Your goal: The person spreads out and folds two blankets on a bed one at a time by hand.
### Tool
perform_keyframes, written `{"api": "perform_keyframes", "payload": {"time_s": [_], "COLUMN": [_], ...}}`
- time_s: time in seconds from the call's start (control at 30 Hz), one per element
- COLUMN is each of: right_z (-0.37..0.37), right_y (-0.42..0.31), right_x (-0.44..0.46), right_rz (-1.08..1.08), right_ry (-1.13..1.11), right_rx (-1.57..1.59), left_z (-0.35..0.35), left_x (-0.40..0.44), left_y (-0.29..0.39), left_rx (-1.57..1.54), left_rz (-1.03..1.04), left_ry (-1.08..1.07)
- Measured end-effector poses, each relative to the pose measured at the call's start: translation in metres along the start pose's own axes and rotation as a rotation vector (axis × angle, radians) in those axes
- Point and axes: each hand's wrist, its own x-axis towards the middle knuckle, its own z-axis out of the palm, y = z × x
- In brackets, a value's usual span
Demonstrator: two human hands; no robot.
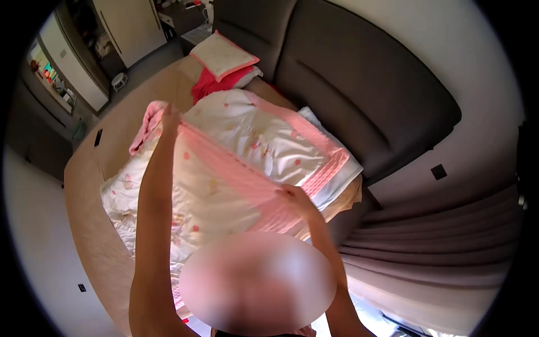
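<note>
A white quilt (pixel 269 140) with a pink border and small red prints lies over the bed, part of it lifted toward me. My left hand (pixel 170 115) is closed on its pink edge, far out over the middle of the bed. Nearer to me, my right hand (pixel 295 197) grips the same pink edge close to a corner. Between both hands the border is stretched in a slanting line. A bunched pink part (pixel 149 126) hangs just left of my left hand. A blurred oval covers the area below my hands.
A white pillow (pixel 224 55) with pink trim rests on a red cloth (pixel 216 85) by the dark headboard (pixel 359 84). A dark curtain (pixel 432 241) hangs at the right. A small black object (pixel 98 137) lies on the bed's left side. A white stool (pixel 119 82) stands beyond.
</note>
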Motion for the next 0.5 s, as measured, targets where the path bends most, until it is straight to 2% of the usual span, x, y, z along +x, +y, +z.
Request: {"api": "perform_keyframes", "payload": {"time_s": [0.03,0.07,0.17,0.2,0.27,0.3,0.33,0.4,0.47,0.5], "right_z": [-0.029,-0.058,-0.141,-0.168,-0.211,-0.229,-0.242,-0.260,-0.276,-0.278], "right_y": [-0.007,-0.007,0.006,0.022,0.062,0.086,0.109,0.143,0.206,0.221], "right_x": [0.005,0.013,0.035,0.049,0.082,0.100,0.111,0.128,0.162,0.170], "right_rz": [-0.062,-0.035,-0.027,-0.014,-0.005,-0.033,-0.044,-0.002,0.079,0.016], "right_ry": [0.047,0.098,0.188,0.225,0.247,0.312,0.375,0.348,0.449,0.467], "right_rx": [0.023,0.077,-0.038,-0.093,-0.142,-0.161,-0.173,-0.093,-0.416,-0.503], "left_z": [0.038,0.077,0.173,0.204,0.260,0.285,0.312,0.353,0.389,0.385], "left_x": [0.004,0.004,0.004,0.019,0.048,0.039,0.025,-0.009,-0.025,-0.061], "left_y": [0.029,0.057,0.119,0.107,0.065,0.071,0.067,0.046,-0.070,-0.067], "left_rx": [0.001,0.001,-0.027,-0.028,0.378,0.401,0.417,0.188,0.498,0.447], "left_rz": [0.009,0.011,0.042,0.039,0.219,0.058,0.046,-0.149,0.353,0.216], "left_ry": [-0.004,-0.015,-0.111,-0.113,-0.082,-0.192,-0.200,-0.367,-0.349,-0.469]}}
